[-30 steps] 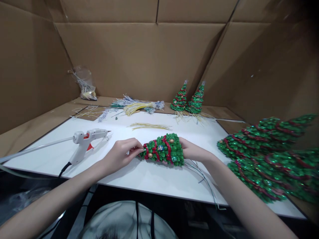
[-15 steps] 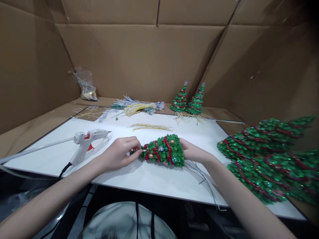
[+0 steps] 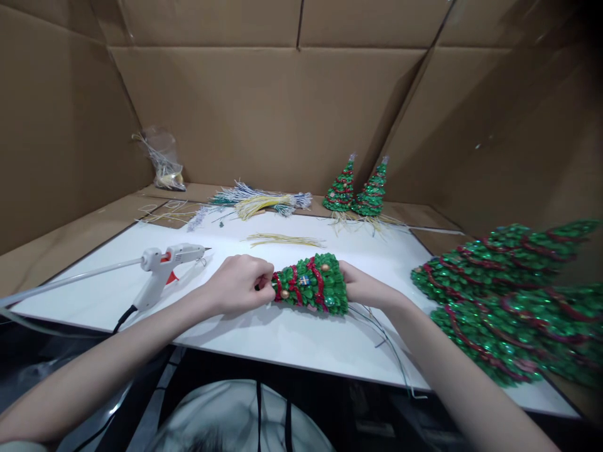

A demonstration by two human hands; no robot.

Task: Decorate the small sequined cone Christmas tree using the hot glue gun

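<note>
A small green Christmas tree ornament with red garlands and tiny baubles lies on its side over the white board, its tip toward the left. My left hand is closed around the narrow tip, which its fingers hide. At the wide base is my right hand, with its fingers out of sight inside or behind the base. Thin wires trail from the base past my right wrist to the board's front edge.
A white hot glue gun stands at left with its glue stick and cord. Behind are yellow wires, a wire bundle, a plastic bag and two upright trees. Larger trees lie at right. Cardboard walls enclose the board.
My left hand has shifted slightly right along the tip and its fingers have curled tighter over it. The tree and my right hand stay almost in place.
</note>
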